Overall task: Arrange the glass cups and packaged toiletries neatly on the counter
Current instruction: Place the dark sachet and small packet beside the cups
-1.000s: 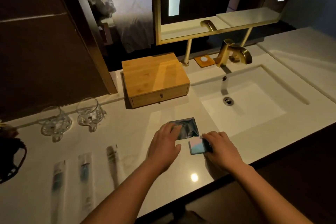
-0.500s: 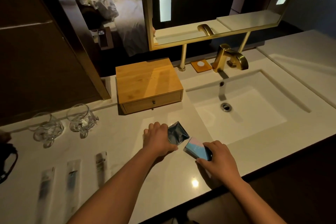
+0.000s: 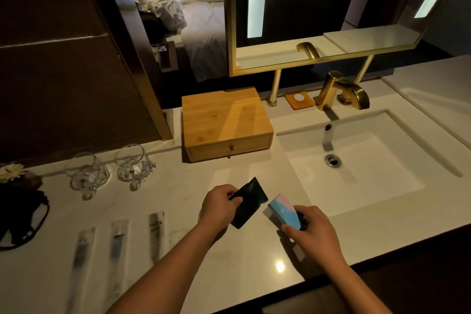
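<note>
My left hand [image 3: 221, 205] grips a dark foil sachet [image 3: 248, 202], lifted and tilted above the white counter [image 3: 193, 245]. My right hand [image 3: 312, 232] holds a small blue and pink box [image 3: 283, 211] just right of the sachet, also off the counter. Two glass cups [image 3: 88, 174] [image 3: 133, 166] stand side by side at the back left. Three clear-wrapped toiletry sticks [image 3: 82, 250] [image 3: 117, 242] [image 3: 156, 233] lie in a row at the front left.
A wooden drawer box [image 3: 225, 122] sits against the back edge. The sink basin [image 3: 356, 168] with a gold faucet [image 3: 341, 94] fills the right side. A small orange dish [image 3: 299, 100] lies beside the faucet. A dark object [image 3: 20, 219] rests at far left.
Both hands have lifted their items off the counter: the sachet now tilts up in my left hand, the box is raised in my right. The view shifted slightly.
</note>
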A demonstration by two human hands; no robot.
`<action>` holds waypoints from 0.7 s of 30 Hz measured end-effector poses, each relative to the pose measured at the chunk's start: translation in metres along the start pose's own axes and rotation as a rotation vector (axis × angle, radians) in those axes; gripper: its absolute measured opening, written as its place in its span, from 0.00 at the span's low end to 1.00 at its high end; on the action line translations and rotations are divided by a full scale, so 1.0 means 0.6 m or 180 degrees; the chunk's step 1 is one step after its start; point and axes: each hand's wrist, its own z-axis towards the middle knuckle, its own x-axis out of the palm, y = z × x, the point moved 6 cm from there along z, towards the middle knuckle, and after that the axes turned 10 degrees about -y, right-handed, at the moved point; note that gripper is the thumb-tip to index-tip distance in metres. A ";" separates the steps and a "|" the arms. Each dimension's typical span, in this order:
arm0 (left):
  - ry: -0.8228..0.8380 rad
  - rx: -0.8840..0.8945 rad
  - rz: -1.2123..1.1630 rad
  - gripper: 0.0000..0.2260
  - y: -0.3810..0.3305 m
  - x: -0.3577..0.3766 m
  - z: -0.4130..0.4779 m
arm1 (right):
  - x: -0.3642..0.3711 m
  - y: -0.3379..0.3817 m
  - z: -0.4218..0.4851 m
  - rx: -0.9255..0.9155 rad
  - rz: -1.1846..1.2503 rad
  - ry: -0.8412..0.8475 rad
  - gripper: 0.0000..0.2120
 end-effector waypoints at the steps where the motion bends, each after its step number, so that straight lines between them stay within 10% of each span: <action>1: -0.0098 -0.0043 -0.0164 0.04 0.008 -0.019 -0.005 | 0.006 0.007 0.002 -0.0021 0.0050 0.0019 0.27; 12: -0.1724 -0.0211 -0.0732 0.20 0.237 -0.329 -0.085 | 0.159 0.204 -0.006 -0.0583 0.0170 0.0583 0.24; 21: -0.1993 -0.0218 -0.0768 0.11 0.378 -0.487 -0.046 | 0.279 0.349 -0.062 -0.0619 0.0308 0.0675 0.22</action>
